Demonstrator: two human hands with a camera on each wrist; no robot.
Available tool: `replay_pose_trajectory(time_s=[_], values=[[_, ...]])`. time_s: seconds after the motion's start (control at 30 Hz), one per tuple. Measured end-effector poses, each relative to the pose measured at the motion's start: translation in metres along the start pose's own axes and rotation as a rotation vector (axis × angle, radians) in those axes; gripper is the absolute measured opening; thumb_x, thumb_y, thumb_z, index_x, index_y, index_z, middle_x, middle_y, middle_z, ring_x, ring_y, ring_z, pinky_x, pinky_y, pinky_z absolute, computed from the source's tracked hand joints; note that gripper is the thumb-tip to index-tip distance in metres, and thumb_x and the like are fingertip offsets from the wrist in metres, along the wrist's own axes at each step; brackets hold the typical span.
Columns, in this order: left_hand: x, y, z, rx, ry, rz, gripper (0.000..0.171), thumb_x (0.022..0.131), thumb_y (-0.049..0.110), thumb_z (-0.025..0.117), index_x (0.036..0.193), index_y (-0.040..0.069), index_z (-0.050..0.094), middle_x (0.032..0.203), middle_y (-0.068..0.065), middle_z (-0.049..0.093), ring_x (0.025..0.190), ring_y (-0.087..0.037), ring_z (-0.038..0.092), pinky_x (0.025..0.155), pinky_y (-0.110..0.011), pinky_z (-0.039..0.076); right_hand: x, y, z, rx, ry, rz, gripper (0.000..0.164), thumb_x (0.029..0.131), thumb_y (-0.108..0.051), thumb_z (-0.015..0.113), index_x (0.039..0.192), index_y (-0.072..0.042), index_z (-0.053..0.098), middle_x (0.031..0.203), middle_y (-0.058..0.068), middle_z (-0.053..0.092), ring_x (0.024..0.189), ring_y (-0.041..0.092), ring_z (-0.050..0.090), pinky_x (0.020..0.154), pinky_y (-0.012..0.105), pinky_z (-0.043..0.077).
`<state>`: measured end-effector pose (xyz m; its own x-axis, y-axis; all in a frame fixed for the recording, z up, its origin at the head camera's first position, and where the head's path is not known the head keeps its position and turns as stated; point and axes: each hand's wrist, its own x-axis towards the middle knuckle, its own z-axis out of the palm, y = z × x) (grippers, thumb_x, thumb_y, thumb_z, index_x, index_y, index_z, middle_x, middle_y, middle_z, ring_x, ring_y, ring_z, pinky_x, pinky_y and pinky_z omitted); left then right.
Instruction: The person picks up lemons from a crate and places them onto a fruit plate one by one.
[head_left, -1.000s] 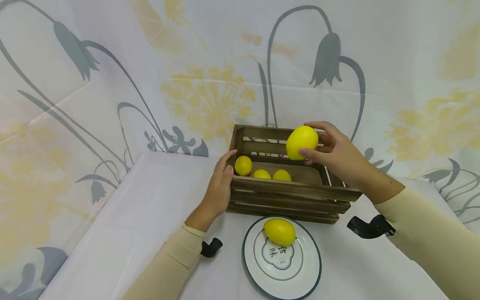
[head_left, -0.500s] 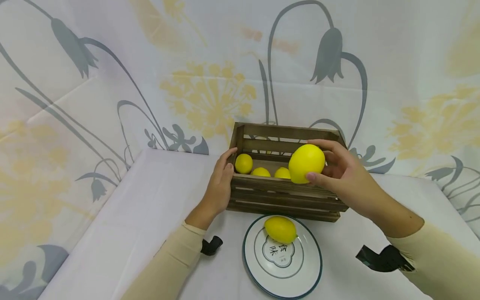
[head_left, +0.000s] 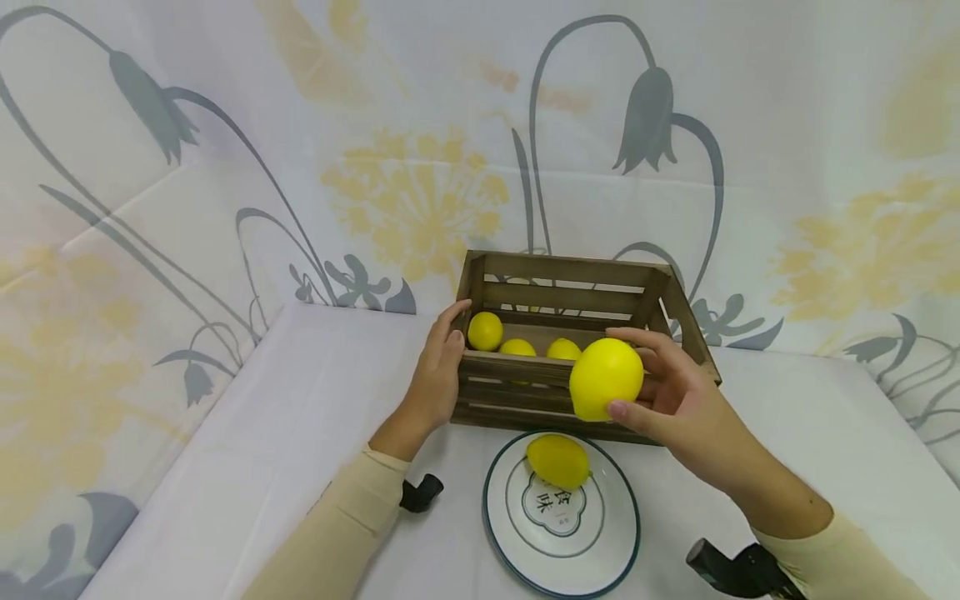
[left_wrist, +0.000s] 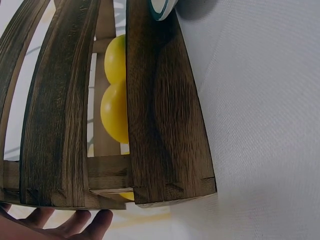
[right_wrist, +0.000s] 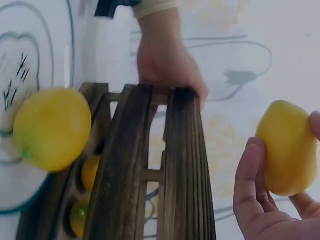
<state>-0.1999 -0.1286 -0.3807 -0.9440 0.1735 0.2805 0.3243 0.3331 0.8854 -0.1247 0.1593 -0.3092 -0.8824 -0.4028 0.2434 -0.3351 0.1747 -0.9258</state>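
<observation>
In the head view my right hand [head_left: 686,408] pinches a yellow lemon [head_left: 606,379] between thumb and fingers, held up over the front slats of a dark wooden crate [head_left: 517,393]. My left hand [head_left: 427,383] rests against the crate's left end, fingers fairly straight; its fingertips [left_wrist: 101,220] touch that end in the left wrist view. Inside the crate lie several lemons, one in the left corner [head_left: 485,331] and others along the front. A white plate [head_left: 517,542] with a dark green rim sits before the crate and bears another lemon [head_left: 557,461].
A white cloth [head_left: 322,392] covers the table. Behind the crate hangs a curtain [head_left: 420,125] with grey and yellow flower prints. Black wrist-camera mounts stick out near both sleeves, the right one [head_left: 731,567] to the right of the plate.
My right hand has brought the lemon from above the crate's inside down and toward me, past its front rim. The left hand and the lemon on the plate stay in place.
</observation>
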Motion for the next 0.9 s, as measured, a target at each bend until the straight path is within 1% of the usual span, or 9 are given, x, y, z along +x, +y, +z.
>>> replay_pose_trajectory(time_s=[0.1,0.2,0.33,0.53,0.6,0.7,0.77,0.9], values=[[-0.001,0.0,0.002,0.007,-0.003,-0.015,0.05,0.109,0.039,0.021,0.156,0.024,0.027,0.165,-0.004,0.022,0.149,-0.03,0.027,0.12,-0.059,0.023,-0.011,0.006,0.003,0.027,0.012,-0.02,0.069,0.091,0.008,0.064,0.15,-0.013,0.037,0.13,0.004,0.054,0.099,0.018,0.068,0.083,0.026,0.059],[-0.002,0.0,0.002,0.008,-0.003,-0.001,0.049,0.109,0.036,0.021,0.156,0.022,0.027,0.165,-0.004,0.022,0.149,-0.029,0.026,0.121,-0.057,0.023,-0.02,0.012,0.005,0.064,0.028,-0.039,0.069,0.09,0.011,0.062,0.15,-0.009,0.036,0.131,0.005,0.055,0.097,0.019,0.068,0.081,0.027,0.06],[0.0,-0.001,0.001,0.006,0.01,0.026,0.049,0.11,0.035,0.022,0.156,0.02,0.028,0.164,-0.005,0.024,0.146,-0.03,0.03,0.121,-0.057,0.023,-0.026,0.02,0.007,0.096,0.05,-0.022,0.068,0.091,0.011,0.062,0.15,-0.007,0.034,0.131,0.004,0.055,0.096,0.019,0.068,0.082,0.027,0.06],[0.0,-0.004,0.0,0.02,-0.003,0.017,0.051,0.11,0.038,0.021,0.156,0.018,0.028,0.164,-0.006,0.024,0.147,-0.03,0.028,0.121,-0.06,0.02,-0.031,0.031,0.01,0.129,0.036,-0.001,0.066,0.092,0.009,0.061,0.15,-0.001,0.032,0.132,0.004,0.055,0.098,0.02,0.069,0.083,0.029,0.06],[-0.001,-0.004,0.0,0.022,-0.005,0.01,0.05,0.11,0.037,0.021,0.156,0.019,0.028,0.163,-0.007,0.025,0.145,-0.03,0.029,0.12,-0.059,0.02,-0.031,0.032,0.011,0.126,0.035,0.01,0.066,0.092,0.008,0.062,0.15,-0.002,0.032,0.132,0.004,0.055,0.099,0.02,0.069,0.082,0.03,0.06],[-0.001,-0.003,-0.002,0.017,-0.002,0.014,0.05,0.11,0.036,0.021,0.156,0.018,0.028,0.162,-0.009,0.027,0.139,-0.033,0.033,0.118,-0.059,0.022,-0.031,0.033,0.01,0.109,0.037,0.031,0.065,0.092,0.005,0.064,0.149,-0.004,0.034,0.131,0.008,0.055,0.099,0.021,0.069,0.082,0.031,0.06],[0.0,-0.002,-0.002,0.01,0.001,0.022,0.05,0.11,0.036,0.021,0.156,0.018,0.028,0.162,-0.009,0.026,0.142,-0.032,0.031,0.119,-0.059,0.02,-0.03,0.032,0.008,0.095,0.028,0.043,0.065,0.092,0.003,0.065,0.149,-0.004,0.035,0.13,0.014,0.053,0.1,0.022,0.069,0.082,0.032,0.06],[0.002,0.0,0.0,-0.001,-0.001,0.035,0.049,0.11,0.034,0.02,0.156,0.019,0.027,0.164,-0.007,0.023,0.149,-0.03,0.024,0.122,-0.059,0.016,-0.03,0.033,0.002,0.067,-0.022,0.083,0.064,0.092,-0.001,0.067,0.148,-0.003,0.036,0.128,0.025,0.05,0.099,0.021,0.07,0.081,0.032,0.061]])
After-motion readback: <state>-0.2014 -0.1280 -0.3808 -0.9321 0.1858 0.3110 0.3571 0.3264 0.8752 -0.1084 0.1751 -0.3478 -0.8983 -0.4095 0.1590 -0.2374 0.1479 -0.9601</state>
